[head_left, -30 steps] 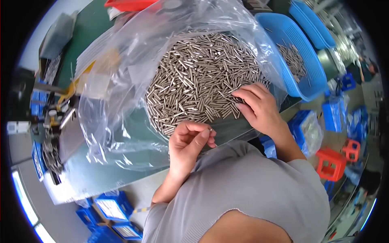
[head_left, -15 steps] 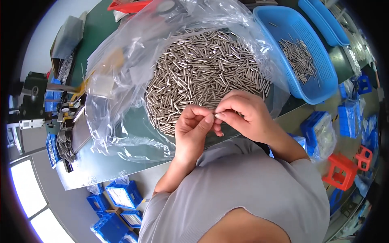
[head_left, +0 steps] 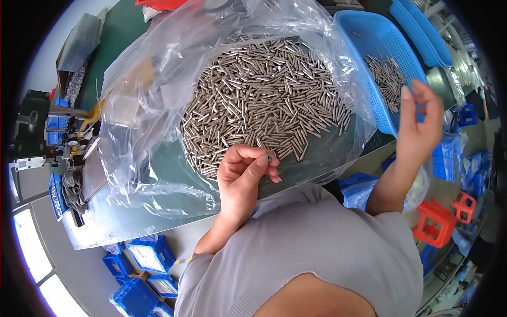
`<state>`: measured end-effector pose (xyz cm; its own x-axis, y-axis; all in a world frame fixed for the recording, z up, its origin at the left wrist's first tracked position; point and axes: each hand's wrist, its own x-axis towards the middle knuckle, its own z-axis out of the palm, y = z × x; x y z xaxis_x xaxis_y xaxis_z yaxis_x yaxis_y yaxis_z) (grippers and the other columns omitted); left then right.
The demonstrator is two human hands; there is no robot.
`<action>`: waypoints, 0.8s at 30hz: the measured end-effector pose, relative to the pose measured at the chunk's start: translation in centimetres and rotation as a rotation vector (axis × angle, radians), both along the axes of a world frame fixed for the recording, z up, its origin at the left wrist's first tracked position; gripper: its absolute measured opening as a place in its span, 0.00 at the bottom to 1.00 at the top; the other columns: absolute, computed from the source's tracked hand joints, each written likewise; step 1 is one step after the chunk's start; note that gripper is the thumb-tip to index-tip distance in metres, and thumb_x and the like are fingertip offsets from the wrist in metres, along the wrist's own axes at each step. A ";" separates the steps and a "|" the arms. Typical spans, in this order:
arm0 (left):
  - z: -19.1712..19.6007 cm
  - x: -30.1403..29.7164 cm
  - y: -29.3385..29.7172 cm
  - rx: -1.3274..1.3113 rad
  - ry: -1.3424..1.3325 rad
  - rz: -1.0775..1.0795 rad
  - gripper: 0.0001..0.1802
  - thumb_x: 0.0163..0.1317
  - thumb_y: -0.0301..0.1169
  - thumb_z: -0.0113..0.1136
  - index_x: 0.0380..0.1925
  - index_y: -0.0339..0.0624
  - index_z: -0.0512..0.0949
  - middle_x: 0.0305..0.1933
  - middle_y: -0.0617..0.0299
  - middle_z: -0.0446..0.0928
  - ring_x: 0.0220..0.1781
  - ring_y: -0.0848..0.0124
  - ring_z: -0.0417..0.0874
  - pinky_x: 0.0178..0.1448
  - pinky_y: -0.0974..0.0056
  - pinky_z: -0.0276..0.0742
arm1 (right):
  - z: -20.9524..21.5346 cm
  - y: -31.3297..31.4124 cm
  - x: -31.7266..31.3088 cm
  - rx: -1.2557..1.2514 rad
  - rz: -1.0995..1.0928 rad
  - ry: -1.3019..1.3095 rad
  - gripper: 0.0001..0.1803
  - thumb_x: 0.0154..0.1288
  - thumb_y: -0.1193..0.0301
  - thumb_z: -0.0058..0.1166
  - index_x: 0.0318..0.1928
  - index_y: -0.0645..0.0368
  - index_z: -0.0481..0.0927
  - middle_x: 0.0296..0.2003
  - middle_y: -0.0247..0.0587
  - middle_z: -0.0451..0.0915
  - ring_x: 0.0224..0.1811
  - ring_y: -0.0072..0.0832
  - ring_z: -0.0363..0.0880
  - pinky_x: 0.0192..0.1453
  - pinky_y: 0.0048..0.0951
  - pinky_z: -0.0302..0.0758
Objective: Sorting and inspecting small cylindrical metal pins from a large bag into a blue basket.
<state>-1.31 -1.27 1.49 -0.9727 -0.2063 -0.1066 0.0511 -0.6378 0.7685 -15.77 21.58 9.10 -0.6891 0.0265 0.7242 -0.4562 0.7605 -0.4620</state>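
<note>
A broad pile of slim, silvery-brown metal pins [head_left: 253,100] lies on clear plastic sheeting in front of me. At its near edge my left hand [head_left: 244,171] is closed, thumb and fingers pinching a small metal part [head_left: 268,158] whose round, dark-centred end shows. Most of that part is hidden by the fingers. Over the right side of the light blue perforated basket [head_left: 364,31], my right hand [head_left: 422,113] is raised with its fingers apart, and I see nothing held in it. A smaller heap of pins [head_left: 385,79] sits inside the basket.
Crumpled clear plastic bag [head_left: 142,116] surrounds the pile on the green table [head_left: 119,42]. A second blue basket [head_left: 422,31] stands at the far right. Machine parts [head_left: 39,127] are at the left. Blue crates [head_left: 150,256] and a red stool [head_left: 434,224] stand on the floor.
My right hand has left my left hand and moved right, to the blue basket, its fingers now apart. The left hand stays near the pile, still pinching, with a round end now showing.
</note>
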 end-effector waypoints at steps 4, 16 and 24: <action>-0.2 0.7 0.1 -0.110 -0.015 0.009 0.04 0.66 0.20 0.52 0.39 0.34 0.72 0.36 0.51 0.79 0.31 0.71 0.80 0.38 0.66 0.80 | -2.4 -4.7 2.1 0.112 0.718 -0.251 0.08 0.54 0.77 0.61 0.37 0.58 0.80 0.35 0.41 0.79 0.34 0.38 0.78 0.37 0.32 0.74; -0.7 1.8 0.3 -0.122 0.047 0.007 0.04 0.66 0.20 0.52 0.40 0.33 0.71 0.40 0.51 0.78 0.34 0.71 0.79 0.41 0.66 0.81 | -6.4 -9.3 2.2 0.202 0.941 -0.353 0.07 0.52 0.77 0.63 0.33 0.57 0.80 0.30 0.37 0.76 0.34 0.34 0.77 0.37 0.31 0.74; -0.7 1.2 0.3 -0.104 0.043 0.074 0.04 0.67 0.22 0.52 0.40 0.34 0.70 0.39 0.49 0.78 0.33 0.70 0.80 0.38 0.64 0.81 | -5.0 -7.3 4.7 -0.695 1.013 -0.970 0.05 0.59 0.81 0.59 0.37 0.64 0.81 0.36 0.37 0.81 0.35 0.19 0.79 0.39 0.19 0.75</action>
<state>-0.07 -0.99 0.75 -0.9575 -0.2859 -0.0388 0.1300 -0.5476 0.8266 -11.05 14.32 4.07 -0.8043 -0.5918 0.0533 0.0422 -0.1465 -0.9883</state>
